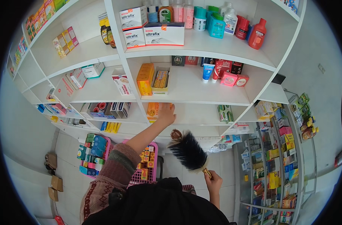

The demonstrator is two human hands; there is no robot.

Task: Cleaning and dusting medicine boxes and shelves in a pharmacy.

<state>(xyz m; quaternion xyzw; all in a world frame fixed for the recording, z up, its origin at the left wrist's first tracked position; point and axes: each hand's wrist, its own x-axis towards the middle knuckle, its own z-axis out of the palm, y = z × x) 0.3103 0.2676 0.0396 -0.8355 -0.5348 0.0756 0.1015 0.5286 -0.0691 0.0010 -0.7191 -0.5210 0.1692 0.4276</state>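
Observation:
My left hand [166, 114] reaches onto a lower shelf of the white shelving unit [193, 98] and lies at the right side of an orange box [152, 110]; its fingers partly cover the box, and whether they grip it I cannot tell. In front of the shelves, my right hand [213, 182] is closed on the handle of a duster with black bristles [189, 152], whose head points up and to the left. On the shelf above my left hand stand a yellow-orange box [145, 79] and an open carton [160, 81] with smaller yellow packs in it.
Two pink plastic baskets, one with blue and green boxes [107, 143] and one with small orange boxes [155, 174], are below on the left. A glass display case [242, 180] full of packages stands at the right. White and green packs [225, 113] sit farther along the lower shelf.

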